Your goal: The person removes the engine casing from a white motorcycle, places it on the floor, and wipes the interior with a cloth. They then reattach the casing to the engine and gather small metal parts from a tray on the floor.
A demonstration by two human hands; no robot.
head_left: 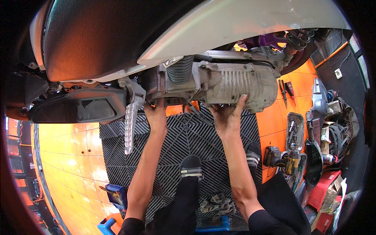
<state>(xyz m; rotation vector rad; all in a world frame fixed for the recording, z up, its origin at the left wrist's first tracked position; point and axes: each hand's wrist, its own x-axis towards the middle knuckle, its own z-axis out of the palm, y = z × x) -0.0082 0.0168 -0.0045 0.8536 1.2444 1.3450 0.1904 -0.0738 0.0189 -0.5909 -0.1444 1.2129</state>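
Two hands: our left hand (156, 117) and right hand (228, 122), below the long, grey, ribbed metal casing (241, 83).
Casing: above our fingers, lying left-to-right; right hand nearer its ribs.
Fingers: right thumb (239, 105) spread against casing; other tips hidden, hold we cannot tell.

Up on the person's head over there rides a wide fisheye camera, the left of a side-by-side pair. It looks down and forward, near the ribbed grey metal casing (244, 84); two bare forearms (143, 180) enter from below, and the glossy orange tiled floor (64, 143) curves toward the rim.
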